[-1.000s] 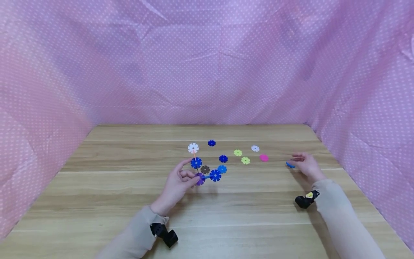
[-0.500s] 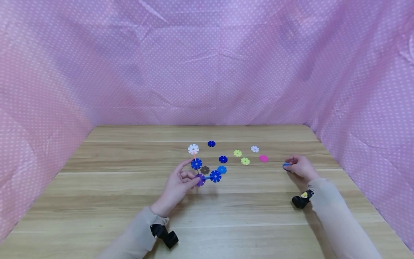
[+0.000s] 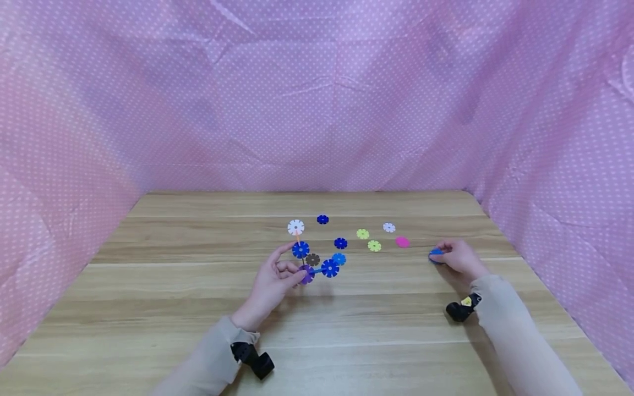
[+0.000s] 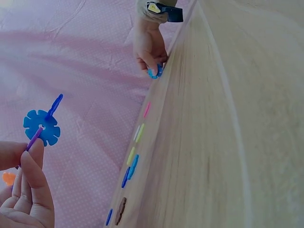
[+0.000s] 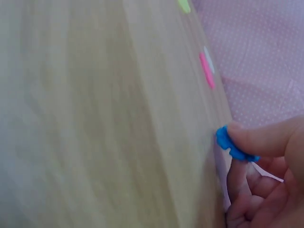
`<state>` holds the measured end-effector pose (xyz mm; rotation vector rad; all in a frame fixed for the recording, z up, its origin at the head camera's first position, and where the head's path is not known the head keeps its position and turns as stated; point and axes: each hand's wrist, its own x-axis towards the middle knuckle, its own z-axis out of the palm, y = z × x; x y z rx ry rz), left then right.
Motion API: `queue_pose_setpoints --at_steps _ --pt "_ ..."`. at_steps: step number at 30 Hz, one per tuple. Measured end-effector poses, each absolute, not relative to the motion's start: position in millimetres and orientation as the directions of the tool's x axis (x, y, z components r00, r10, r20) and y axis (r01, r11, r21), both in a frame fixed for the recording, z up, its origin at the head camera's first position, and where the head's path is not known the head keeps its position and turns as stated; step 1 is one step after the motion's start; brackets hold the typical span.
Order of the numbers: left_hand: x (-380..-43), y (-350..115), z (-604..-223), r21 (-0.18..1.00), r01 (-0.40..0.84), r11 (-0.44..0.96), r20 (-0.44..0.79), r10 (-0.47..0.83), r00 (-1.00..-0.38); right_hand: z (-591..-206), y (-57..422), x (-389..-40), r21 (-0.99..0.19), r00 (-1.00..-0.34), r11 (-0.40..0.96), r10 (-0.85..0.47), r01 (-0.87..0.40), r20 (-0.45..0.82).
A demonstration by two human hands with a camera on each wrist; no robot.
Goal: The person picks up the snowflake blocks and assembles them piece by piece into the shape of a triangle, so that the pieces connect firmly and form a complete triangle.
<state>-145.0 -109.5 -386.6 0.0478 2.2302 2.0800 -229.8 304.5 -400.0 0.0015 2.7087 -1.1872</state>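
Two hands [image 3: 271, 281] [image 3: 458, 256], notched plastic discs [image 3: 374, 246], grained wooden table [image 3: 148, 308].

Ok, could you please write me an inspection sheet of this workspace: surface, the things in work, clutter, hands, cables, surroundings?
Surface: wooden table, light planks, no spill seen.
Things in work: joined snowflake-disc assembly of white, blue and purple discs, held up at table centre; one blue disc at the right.
Clutter: loose discs lie flat behind the assembly: dark blue disc, two yellow-green discs, pale disc, pink disc.
Hands: left hand pinches the assembly at its purple disc; right hand pinches the blue disc at the table surface.
Cables: nothing seen; only a black wrist camera on each sleeve.
Surroundings: pink dotted cloth screens three sides.
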Motion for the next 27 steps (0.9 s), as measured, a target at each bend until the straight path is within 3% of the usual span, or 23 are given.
queue_pose_setpoints --at_steps 3,17,27 --pt "-145.7 -109.4 -386.5 0.997 -0.042 0.068 -0.048 0.083 -0.995 -397.9 299.0 -226.1 -0.722 -0.982 0.69 -0.098 0.05 -0.162" --pt "-145.5 -108.4 -385.1 0.998 -0.049 0.046 -0.053 0.095 -0.994 -397.2 239.0 -202.3 -0.867 -0.952 0.498 -0.267 -0.005 -0.148" --pt "-145.9 -107.8 -385.9 0.997 -0.075 0.035 -0.078 0.099 -0.992 -389.1 200.8 -188.9 -0.892 -0.956 0.451 -0.276 -0.042 -0.095"
